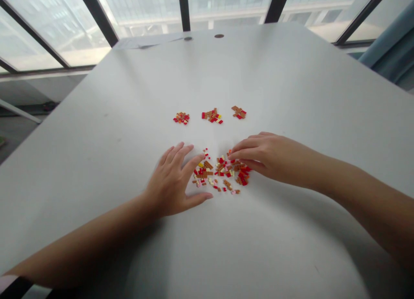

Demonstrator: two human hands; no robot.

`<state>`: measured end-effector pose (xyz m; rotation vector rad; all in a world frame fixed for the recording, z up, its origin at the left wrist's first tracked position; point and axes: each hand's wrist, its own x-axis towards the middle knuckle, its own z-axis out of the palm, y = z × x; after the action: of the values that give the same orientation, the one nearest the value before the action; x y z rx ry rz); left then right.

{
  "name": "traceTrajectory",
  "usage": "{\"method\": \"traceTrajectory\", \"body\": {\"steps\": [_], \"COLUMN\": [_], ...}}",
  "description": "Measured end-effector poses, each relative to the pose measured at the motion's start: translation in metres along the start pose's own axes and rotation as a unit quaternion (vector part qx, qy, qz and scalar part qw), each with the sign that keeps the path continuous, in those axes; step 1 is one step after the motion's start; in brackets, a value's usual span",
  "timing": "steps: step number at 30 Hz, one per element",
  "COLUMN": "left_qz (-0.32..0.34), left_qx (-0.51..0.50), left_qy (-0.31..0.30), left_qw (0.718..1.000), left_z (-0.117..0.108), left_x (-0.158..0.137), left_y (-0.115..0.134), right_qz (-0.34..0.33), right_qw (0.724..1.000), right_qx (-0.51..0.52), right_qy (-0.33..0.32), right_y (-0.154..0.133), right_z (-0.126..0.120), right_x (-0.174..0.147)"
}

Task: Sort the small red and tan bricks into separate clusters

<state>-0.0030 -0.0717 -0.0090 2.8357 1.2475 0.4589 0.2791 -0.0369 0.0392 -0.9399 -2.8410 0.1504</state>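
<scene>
While the left hand (171, 178) lies palm down with fingers spread and thumb well apart, holding nothing visible, its index finger borders the left side of a loose pile of small bricks (221, 173). The right hand (261, 154) dips its bunched fingertips into the pile's right side; whether they pinch a piece cannot be told. The pile sits between the left and right edges of the worktop (291, 96), well apart from the far edge; three smaller clusters, left (181, 118), middle (211, 115) and right (239, 112), lie beyond it toward that edge. The bricks look like stiff, very light plastic, hardly fragile but likely to skid on the smooth surface, so a fingertip pinch across opposite sides should suit, the longer brown strips offering the easiest hold
</scene>
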Motion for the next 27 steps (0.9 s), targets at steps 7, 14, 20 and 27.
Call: {"method": "traceTrajectory", "body": {"steps": [7, 14, 20, 27], "left_qz": [0.001, 0.004, 0.003, -0.003], "left_qx": [-0.002, 0.001, -0.009, -0.013], "left_qy": [0.001, 0.003, 0.004, 0.004], "left_qw": [1.0, 1.0, 1.0, 1.0], "left_z": [0.0, -0.001, -0.004, -0.002], "left_x": [-0.001, -0.001, 0.0, -0.001], "left_y": [0.0, 0.0, 0.001, 0.0], "right_qz": [-0.011, -0.017, -0.047, -0.044], "right_qw": [1.0, 0.998, 0.998, 0.999], "right_qx": [-0.014, -0.054, -0.039, 0.003], "right_qy": [-0.015, 0.031, -0.027, -0.024], "right_y": [0.003, -0.002, -0.002, -0.008], "right_z": [-0.003, 0.003, 0.012, -0.003], "right_x": [0.0, 0.001, -0.001, 0.004]}}
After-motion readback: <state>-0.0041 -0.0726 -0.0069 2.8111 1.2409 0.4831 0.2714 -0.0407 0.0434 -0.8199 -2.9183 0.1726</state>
